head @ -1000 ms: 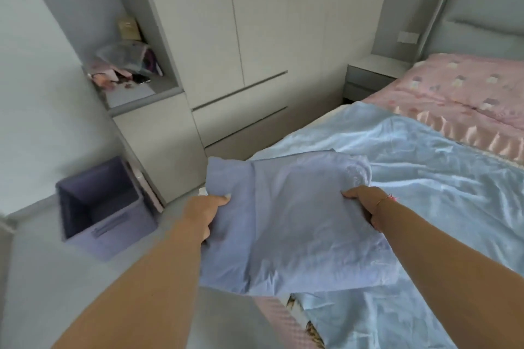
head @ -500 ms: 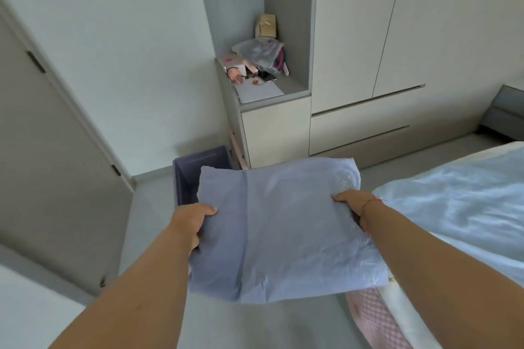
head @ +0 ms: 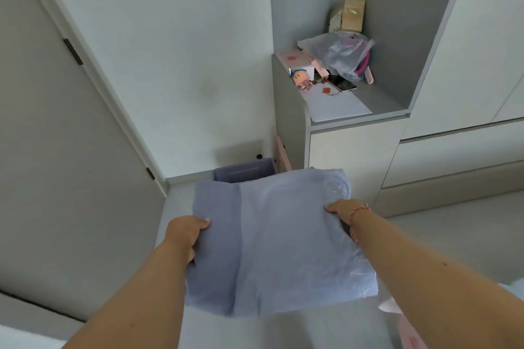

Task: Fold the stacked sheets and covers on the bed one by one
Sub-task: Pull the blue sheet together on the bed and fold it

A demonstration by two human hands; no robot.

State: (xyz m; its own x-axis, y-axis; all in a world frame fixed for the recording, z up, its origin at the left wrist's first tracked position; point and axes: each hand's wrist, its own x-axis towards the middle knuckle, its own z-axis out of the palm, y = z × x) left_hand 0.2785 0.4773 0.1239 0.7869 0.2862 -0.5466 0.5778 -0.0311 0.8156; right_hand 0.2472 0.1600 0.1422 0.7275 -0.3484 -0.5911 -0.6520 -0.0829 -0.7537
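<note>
A folded pale blue-lilac cover (head: 278, 238) hangs flat in the air in front of me, above the floor. My left hand (head: 185, 232) grips its left edge, thumb on top and fingers underneath. My right hand (head: 341, 211) holds its right edge, thumb on top, a thin red string on the wrist. Only a sliver of the bed (head: 507, 292) shows at the lower right edge.
A purple fabric bin (head: 243, 171) stands on the floor by the wall, mostly hidden behind the cover. A low cabinet shelf (head: 380, 99) to its right carries a plastic bag (head: 340, 55), boxes and a phone. A closed door (head: 62, 150) fills the left.
I have turned left, away from the bed, carrying the folded cover with both hands. The bed has slid out of view and the purple bin now sits directly behind the cover.
</note>
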